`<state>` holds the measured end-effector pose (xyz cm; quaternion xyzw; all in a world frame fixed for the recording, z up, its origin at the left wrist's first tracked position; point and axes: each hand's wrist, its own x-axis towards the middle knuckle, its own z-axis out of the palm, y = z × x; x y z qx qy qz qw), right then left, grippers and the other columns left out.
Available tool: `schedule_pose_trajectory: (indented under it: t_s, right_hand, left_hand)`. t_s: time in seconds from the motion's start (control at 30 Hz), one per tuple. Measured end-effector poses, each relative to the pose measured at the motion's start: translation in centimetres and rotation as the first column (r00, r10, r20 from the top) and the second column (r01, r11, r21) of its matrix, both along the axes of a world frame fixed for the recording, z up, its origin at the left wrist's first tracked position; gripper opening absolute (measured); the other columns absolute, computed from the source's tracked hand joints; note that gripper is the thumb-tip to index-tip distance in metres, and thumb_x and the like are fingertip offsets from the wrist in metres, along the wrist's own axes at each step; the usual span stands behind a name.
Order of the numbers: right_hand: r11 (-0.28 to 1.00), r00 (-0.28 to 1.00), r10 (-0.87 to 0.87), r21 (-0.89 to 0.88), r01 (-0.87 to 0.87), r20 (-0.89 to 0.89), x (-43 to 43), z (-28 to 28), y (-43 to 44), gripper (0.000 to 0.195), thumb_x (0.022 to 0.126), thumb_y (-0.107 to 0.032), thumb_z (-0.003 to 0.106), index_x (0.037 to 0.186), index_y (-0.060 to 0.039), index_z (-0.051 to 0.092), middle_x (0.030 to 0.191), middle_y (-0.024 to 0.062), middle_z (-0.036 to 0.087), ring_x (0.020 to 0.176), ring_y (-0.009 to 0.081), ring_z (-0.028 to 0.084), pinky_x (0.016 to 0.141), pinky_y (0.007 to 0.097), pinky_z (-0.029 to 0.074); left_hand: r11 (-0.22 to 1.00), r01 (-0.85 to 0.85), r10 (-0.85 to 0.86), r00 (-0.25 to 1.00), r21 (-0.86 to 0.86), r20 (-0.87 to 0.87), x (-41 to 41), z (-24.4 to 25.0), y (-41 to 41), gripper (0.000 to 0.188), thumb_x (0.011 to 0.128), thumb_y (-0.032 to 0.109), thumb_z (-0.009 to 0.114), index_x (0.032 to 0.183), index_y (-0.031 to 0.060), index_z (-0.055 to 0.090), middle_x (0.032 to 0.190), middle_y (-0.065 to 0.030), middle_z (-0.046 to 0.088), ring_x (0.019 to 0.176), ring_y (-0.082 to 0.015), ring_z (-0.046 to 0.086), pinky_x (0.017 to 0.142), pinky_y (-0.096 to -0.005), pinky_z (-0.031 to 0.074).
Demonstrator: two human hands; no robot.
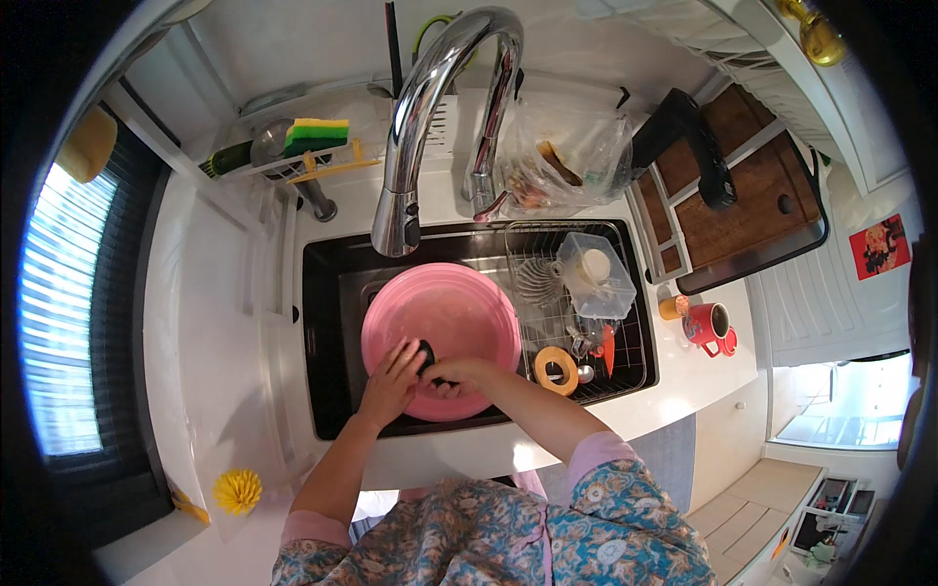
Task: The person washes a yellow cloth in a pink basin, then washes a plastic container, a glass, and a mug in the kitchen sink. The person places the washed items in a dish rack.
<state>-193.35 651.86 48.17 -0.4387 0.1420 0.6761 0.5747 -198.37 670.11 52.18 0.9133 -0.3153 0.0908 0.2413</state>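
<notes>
A round pink plastic basin (448,308) sits in the black kitchen sink (327,366), with what looks like water in it. Over its near side, my left hand (394,377) lies against a small dark object (425,354), its fingers nearly straight. Just to the right, my right hand (456,377) is curled round a dark part; whether both dark parts belong to one item cannot be told. A chrome faucet (396,212) arches over the basin's far left side.
Right of the basin, a wire rack (524,322) holds a translucent plastic container (615,286), a yellow ring (546,359) and utensils. A clear plastic bag (601,146) lies behind. Red mug (700,322) and wooden cutting board (762,212) stand right; a sponge (316,135) sits back left.
</notes>
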Motion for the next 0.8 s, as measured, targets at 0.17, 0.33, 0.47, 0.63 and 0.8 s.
schedule_pose_trajectory:
  t_s: [0.17,0.33,0.47,0.63,0.8]
  right_hand:
    - [0.957,0.976,0.218,0.198,-0.214,-0.001,0.6,5.0,0.3,0.021,0.081,-0.02,0.06,0.067,-0.0134,0.046,0.054,-0.0055,0.037,0.042,0.0031,0.031,0.038,0.0187,0.019]
    - [0.898,0.894,0.438,-0.098,-0.429,0.097,0.2,6.3,0.4,0.02,0.078,-0.024,0.063,0.069,-0.0139,0.049,0.056,-0.0047,0.04,0.043,0.0065,0.033,0.039,0.021,0.023]
    - [0.888,0.756,0.445,-0.345,-0.304,0.479,-1.1,3.9,0.6,0.016,0.075,-0.025,0.062,0.079,-0.0112,0.056,0.064,0.0004,0.05,0.05,0.012,0.045,0.043,0.0276,0.034]
    - [0.8,0.251,0.595,-0.592,-0.096,0.764,-1.7,2.9,2.7,0.037,0.073,-0.029,0.062,0.104,-0.0081,0.06,0.09,0.0122,0.064,0.078,0.0231,0.062,0.065,0.0356,0.047]
    - [0.759,0.409,0.651,-0.572,-0.312,0.64,-0.8,4.7,3.5,0.033,0.079,-0.026,0.056,0.107,-0.0092,0.062,0.103,0.0148,0.064,0.099,0.0272,0.061,0.082,0.0396,0.048]
  left_hand:
    - [0.984,0.177,-0.173,0.972,-0.011,0.156,2.7,2.7,-0.4,0.038,0.07,0.01,0.062,0.108,0.0087,0.056,0.109,-0.0085,0.055,0.098,-0.0272,0.056,0.083,-0.0341,0.049]
    - [0.949,0.279,-0.294,0.951,0.147,0.092,2.6,2.4,-0.5,0.017,0.074,0.015,0.054,0.09,0.0095,0.055,0.079,-0.0029,0.05,0.072,-0.0204,0.057,0.061,-0.0298,0.051]
    - [0.93,0.213,-0.197,0.977,0.299,-0.081,1.9,-0.2,-1.2,0.016,0.073,0.013,0.055,0.089,0.0076,0.054,0.082,-0.0058,0.053,0.078,-0.0225,0.059,0.062,-0.0316,0.051]
    - [0.964,0.106,-0.063,0.982,0.244,-0.177,2.2,-2.6,-0.6,0.018,0.072,0.009,0.056,0.09,0.0068,0.054,0.084,-0.0082,0.057,0.081,-0.0259,0.061,0.063,-0.0355,0.051]
    - [0.964,0.058,-0.023,0.991,0.26,-0.133,2.0,-2.1,0.0,0.017,0.068,0.01,0.06,0.084,0.0065,0.053,0.077,-0.0095,0.059,0.069,-0.0255,0.063,0.055,-0.0357,0.051]
